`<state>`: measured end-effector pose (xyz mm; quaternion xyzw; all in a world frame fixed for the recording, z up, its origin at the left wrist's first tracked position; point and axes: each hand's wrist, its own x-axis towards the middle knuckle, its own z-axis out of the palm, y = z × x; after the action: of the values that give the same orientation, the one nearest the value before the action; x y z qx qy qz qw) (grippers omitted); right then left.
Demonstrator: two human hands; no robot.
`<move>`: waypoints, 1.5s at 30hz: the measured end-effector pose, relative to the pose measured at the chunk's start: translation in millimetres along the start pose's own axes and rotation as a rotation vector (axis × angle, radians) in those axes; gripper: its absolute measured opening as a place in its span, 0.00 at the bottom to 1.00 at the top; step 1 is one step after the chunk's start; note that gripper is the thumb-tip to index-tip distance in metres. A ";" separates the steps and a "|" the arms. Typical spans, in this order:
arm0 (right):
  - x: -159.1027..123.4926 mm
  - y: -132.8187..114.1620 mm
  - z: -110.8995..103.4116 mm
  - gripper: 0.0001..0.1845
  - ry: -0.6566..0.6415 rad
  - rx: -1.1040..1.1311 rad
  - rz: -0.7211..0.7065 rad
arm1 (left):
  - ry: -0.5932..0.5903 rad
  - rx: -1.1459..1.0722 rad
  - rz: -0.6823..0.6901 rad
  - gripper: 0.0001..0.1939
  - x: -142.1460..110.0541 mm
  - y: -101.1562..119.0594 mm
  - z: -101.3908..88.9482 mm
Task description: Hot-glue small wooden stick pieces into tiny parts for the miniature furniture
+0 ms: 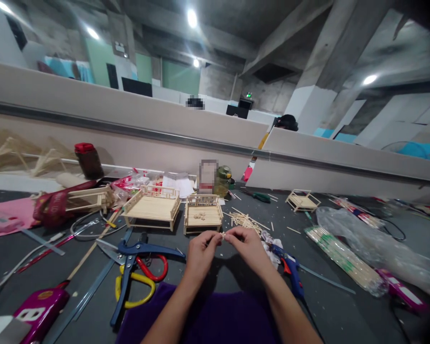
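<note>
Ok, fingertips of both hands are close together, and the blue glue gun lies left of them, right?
Wrong side: the head view shows the blue glue gun right of both hands. Left hand and right hand do have fingertips close together.

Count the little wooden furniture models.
4: wide model left of centre, narrower model beside it, small model at right, and another model at far left. Some may be hidden.
</note>
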<state>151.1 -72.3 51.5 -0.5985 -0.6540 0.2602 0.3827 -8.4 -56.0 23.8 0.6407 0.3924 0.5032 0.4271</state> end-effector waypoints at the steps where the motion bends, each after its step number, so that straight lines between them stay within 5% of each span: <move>1: 0.2 -0.9 2.7 0.10 0.017 -0.010 -0.009 | -0.004 -0.013 -0.005 0.15 0.5 0.7 -1.2; 6: 2.9 -3.3 18.3 0.10 0.116 0.129 -0.015 | 0.061 -0.083 -0.072 0.15 3.8 0.3 -5.6; 13: 2.1 5.1 32.7 0.16 0.256 0.766 0.210 | 0.316 -0.384 -0.276 0.16 8.1 -4.9 -7.6; 18: 1.0 9.0 33.6 0.16 0.299 0.920 0.190 | 0.222 -0.438 -0.322 0.17 3.4 -2.7 1.7; 28: -2.5 11.1 47.7 0.16 0.211 0.791 0.143 | 0.157 -0.185 -0.197 0.16 -1.8 -4.2 7.4; 33: 1.1 15.9 46.1 0.16 0.334 0.881 0.176 | 0.162 -0.075 -0.094 0.13 0.0 -2.7 5.3; 36: 3.4 20.7 39.3 0.16 0.435 1.031 0.234 | 0.263 -0.170 -0.065 0.14 -1.2 11.2 -1.2; 40: 6.5 28.2 32.8 0.16 0.470 1.116 0.266 | 0.386 -0.182 -0.069 0.18 -31.9 47.3 -31.6; 45: 7.8 30.2 35.1 0.17 0.445 1.108 0.253 | 0.431 0.322 -0.121 0.20 -136.2 68.8 -94.3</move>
<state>140.3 -56.0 8.9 -0.4237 -0.2494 0.4737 0.7307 -121.0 -191.2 58.7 0.5538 0.5866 0.5327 0.2559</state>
